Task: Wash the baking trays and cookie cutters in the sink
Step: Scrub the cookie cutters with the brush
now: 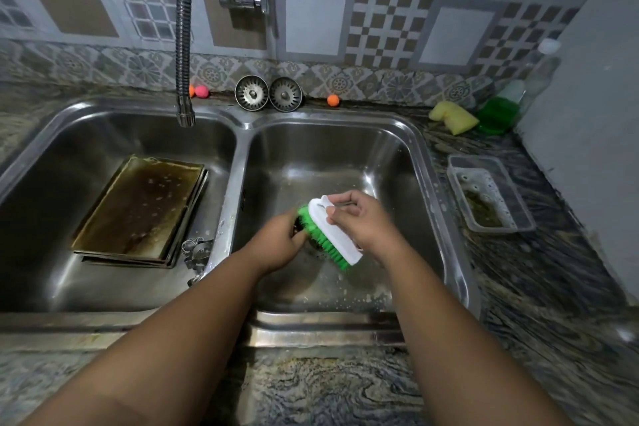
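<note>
Left hand [280,247] fingers curl round small cutter [297,225], mostly hidden. Right hand [359,222] fingers clamp brush [333,235] on it, over right basin [345,162]. Trays [138,211] dirty in left basin [86,135], other cutters [196,250] beside. Most washing left.

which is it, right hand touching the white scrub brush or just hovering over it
Touching. The head view shows the right hand with its fingers curled onto the white back of the scrub brush, and no gap between them.

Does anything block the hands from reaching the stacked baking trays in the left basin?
Only the steel sink divider lies between. The stacked browned metal baking trays lie uncovered; metal cookie cutters sit at their near right corner.
</note>
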